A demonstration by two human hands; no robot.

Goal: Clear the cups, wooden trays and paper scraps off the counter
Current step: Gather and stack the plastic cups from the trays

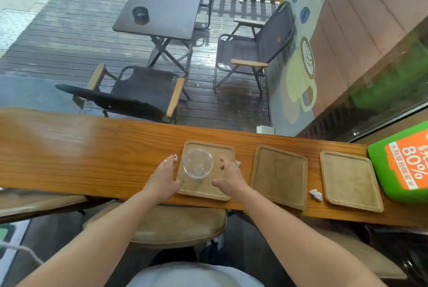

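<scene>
A clear, round plastic cup (197,163) was recorded upright on the leftmost square wooden tray (225,151), toward that tray's left half. The left hand (162,179) was placed at the tray's left edge, fingers extended forward, thumb touching the near-left corner; nothing was grasped. The right hand (229,178) was held over the tray's right part, fingers spread and curled, empty. A small printed paper scrap (173,157) was noted just beyond the left fingertips; another white scrap (238,163) was mostly hidden behind the right hand. Two further wooden trays, a middle tray (279,176) and a right tray (349,180), were seen apart, with a crumpled white scrap (316,194) between them. The long orange-brown wooden counter (81,154) lay bare to the left. A green and orange sign (403,166) was cut off at right.
</scene>
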